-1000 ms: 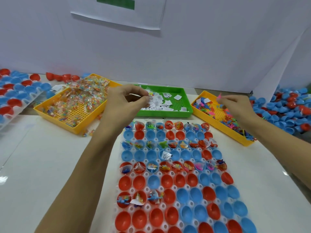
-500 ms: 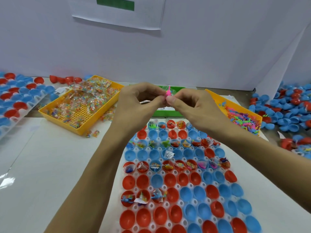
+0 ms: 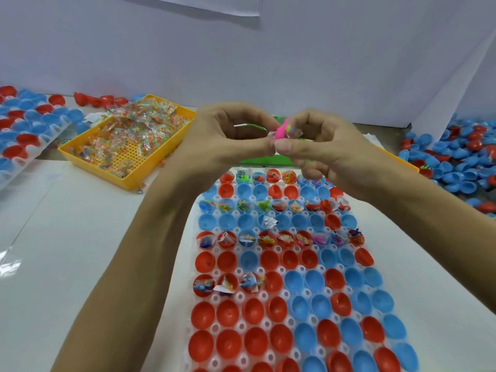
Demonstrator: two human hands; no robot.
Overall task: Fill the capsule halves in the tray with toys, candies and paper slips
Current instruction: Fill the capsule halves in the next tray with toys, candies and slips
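A white tray [image 3: 271,322] of red and blue capsule halves lies in front of me; several halves in its far rows hold toys, candy packets and paper slips. Above its far end my left hand [image 3: 222,140] and my right hand [image 3: 319,146] meet fingertip to fingertip. Together they pinch a small bundle: a pink toy [image 3: 281,132] with a clear candy packet [image 3: 291,130] against it. A white paper slip [image 3: 241,125] shows between my left fingers.
A yellow tray of candy packets [image 3: 126,140] stands at the left, a green tray [image 3: 264,159] mostly hidden behind my hands, a yellow tray's edge [image 3: 397,159] at the right. Loose capsule halves [image 3: 456,159] pile at the right; another capsule tray [image 3: 26,127] lies far left.
My right hand came in from the toy tray with a pink toy and met my left hand. The hands now hold toy and candy packet pressed together. The view moved closer.
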